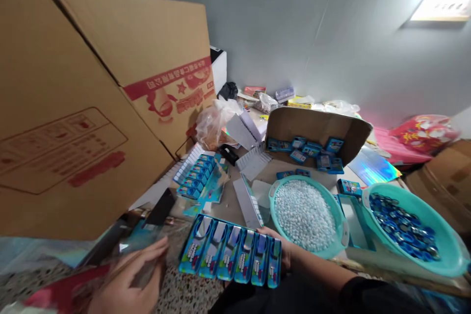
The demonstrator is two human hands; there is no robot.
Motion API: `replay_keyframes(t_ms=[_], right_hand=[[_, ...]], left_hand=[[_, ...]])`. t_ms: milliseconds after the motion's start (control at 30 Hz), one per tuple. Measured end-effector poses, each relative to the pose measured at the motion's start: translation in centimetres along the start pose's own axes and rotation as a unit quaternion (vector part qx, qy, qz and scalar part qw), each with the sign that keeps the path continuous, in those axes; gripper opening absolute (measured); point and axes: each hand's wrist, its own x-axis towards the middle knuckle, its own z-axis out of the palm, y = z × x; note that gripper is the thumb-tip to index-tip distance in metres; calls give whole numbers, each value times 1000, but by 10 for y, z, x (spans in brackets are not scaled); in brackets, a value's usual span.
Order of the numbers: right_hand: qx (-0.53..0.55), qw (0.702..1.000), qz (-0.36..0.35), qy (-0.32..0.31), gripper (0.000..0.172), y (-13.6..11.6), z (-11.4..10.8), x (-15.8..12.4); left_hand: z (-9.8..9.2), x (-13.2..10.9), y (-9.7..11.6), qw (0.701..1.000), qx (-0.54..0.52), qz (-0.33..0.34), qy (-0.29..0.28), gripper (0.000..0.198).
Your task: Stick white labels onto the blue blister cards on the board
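Six green-splashed blue packs [225,260] fill one box [189,242], right fingers [265,230] clamped on it, left fingers [156,247] hard to read.

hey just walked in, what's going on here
A person's right hand grips a row of six blue packs at its right end. The left hand, blurred, is to the left of the row and apart from it; whether it holds anything is unclear. Beyond, a second row of blue packs sits on the work surface. To the right are a turquoise basin of white pellets and another of shiny blue pieces.
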Motion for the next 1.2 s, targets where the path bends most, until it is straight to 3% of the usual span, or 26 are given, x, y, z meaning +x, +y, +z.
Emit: replay_keyframes(t_ms=[200,367,467,533,633,700,833,933,1033,1100,1200], right_hand=[[25,1000,2,-6,52,5,-7,4],[35,999,0,-18,53,3,-1,-3],[39,999,10,-19,53,0,3,-8],[39,999,7,-10,51,-1,3,-10],[36,999,-2,5,50,0,2,-8],[40,999,-4,6,52,2,0,-7],[43,999,-15,4,54,5,1,-7],[34,997,-54,50,51,4,9,-12],[7,989,-111,95,45,1,23,-18],[-11,988,-123,95,43,-1,30,-20],[-33,984,-150,93,42,1,34,-17]], left_hand=[[-4,16,27,991,-47,-74,-105,34],[0,18,34,970,-87,-158,-166,29],[1,16,41,957,-58,-212,-189,33],[1,16,50,967,-14,-207,-145,35],[0,19,71,993,2,-121,-16,32],[-2,20,84,997,-21,-68,35,26],[-3,21,98,996,-63,-47,28,19],[1,21,98,995,-66,-74,31,21],[6,22,100,994,-38,-76,68,18],[7,26,104,993,-14,-42,107,12],[5,39,114,987,17,68,147,9]])
